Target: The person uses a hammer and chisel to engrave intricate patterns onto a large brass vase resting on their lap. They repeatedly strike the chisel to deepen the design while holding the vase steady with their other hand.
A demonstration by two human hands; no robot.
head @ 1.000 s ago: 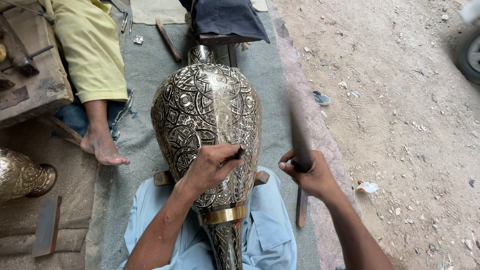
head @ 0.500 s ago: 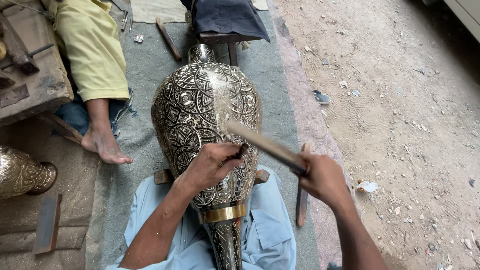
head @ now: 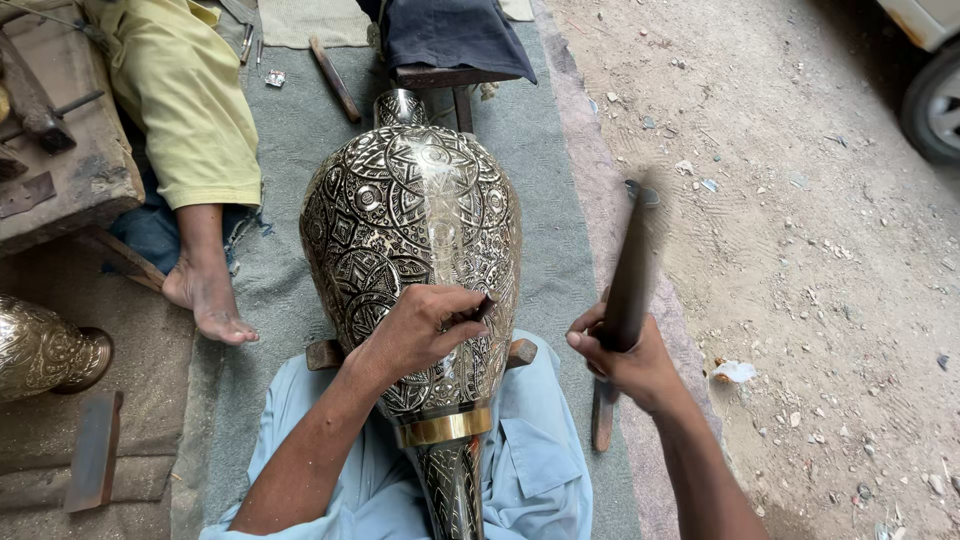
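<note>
Grey matting [head: 560, 190] covers the ground where I sit, with bare gravelly dirt [head: 800, 260] to my right and a worn wooden block [head: 70, 170] at the upper left. Another person's bare foot [head: 205, 295] rests on the mat beside it, below a yellow trouser leg [head: 190, 100]. A second, smaller brass vase [head: 45, 350] lies at the left edge (only partly in view).

Across my lap, over my pale blue clothing [head: 530, 450], lies 1 large metal vase [head: 410, 220], its belly pointing away from me and its narrow neck toward me. Its surface is dense with engraved stars, circles and leaf bands, dark in the cuts and bright on the ridges, with a plain gold collar at the neck.

My left hand [head: 425, 330] rests on the lower belly, fingers pinched around a small dark chisel [head: 484, 308] whose tip touches the metal. My right hand [head: 625, 355] is closed around a dark hammer handle [head: 630, 270], raised and blurred, apart from the vase.
</note>
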